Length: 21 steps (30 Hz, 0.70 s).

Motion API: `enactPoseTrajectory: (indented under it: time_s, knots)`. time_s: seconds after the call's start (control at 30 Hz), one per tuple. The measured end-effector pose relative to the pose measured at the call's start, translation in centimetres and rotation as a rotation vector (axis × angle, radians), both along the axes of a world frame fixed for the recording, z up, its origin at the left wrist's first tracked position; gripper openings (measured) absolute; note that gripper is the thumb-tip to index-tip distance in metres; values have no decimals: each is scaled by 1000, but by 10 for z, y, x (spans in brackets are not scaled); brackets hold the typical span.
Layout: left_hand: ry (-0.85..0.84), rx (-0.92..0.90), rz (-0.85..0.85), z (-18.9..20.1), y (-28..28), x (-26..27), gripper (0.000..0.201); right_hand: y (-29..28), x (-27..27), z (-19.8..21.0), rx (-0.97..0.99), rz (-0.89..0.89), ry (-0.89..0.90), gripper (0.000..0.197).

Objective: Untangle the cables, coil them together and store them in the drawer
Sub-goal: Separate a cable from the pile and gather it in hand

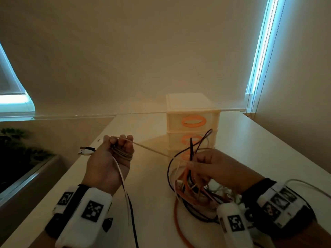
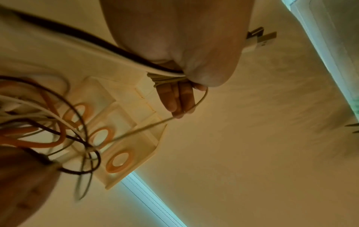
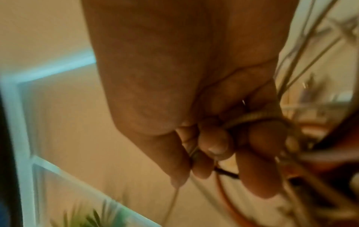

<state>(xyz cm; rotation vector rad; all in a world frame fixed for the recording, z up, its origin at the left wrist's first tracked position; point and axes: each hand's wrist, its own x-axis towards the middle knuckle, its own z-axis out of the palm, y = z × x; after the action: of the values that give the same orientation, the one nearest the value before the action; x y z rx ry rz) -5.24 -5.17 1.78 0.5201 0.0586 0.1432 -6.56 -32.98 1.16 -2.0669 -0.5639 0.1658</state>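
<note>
Beige cable [image 1: 152,149] pulled taut from 9 to 3 o'clock between hands, above table [image 1: 152,221]. Coil [image 1: 123,154] wound round left hand [image 1: 109,163], fingers curled on it. Right hand [image 1: 215,169] pinching strands of tangle [image 1: 193,190] at 4 o'clock. Drawers [image 1: 192,122] at 12, closed. USB plug [image 1: 86,151] jutting at 9.

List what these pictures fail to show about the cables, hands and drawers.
- Head view: right hand and tangled pile of black, white and orange cables cover the cream plastic drawer unit's bottom drawer.
- Right wrist view: motion blur; grasped strands unclear.
- Left wrist view: left hand's palm hides the beige coil's far side.
- Drawer contents: fronts closed.
</note>
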Motion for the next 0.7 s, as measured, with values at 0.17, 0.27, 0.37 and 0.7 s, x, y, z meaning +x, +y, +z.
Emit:
enactPoseTrajectory:
  time_s: [0.17,0.27,0.37,0.7]
  knots:
    - [18,23,5,-2,-6,1,48,19,14,-7,334,-420,-133,31]
    - [23,25,5,-4,-10,1,46,33,17,-5,950,-294,68,31]
    - [38,1,36,-1,-2,2,46,22,20,-3,1125,73,336,22]
    - [25,-124,137,12,35,8,54,12,22,-8,-256,-229,-311,26]
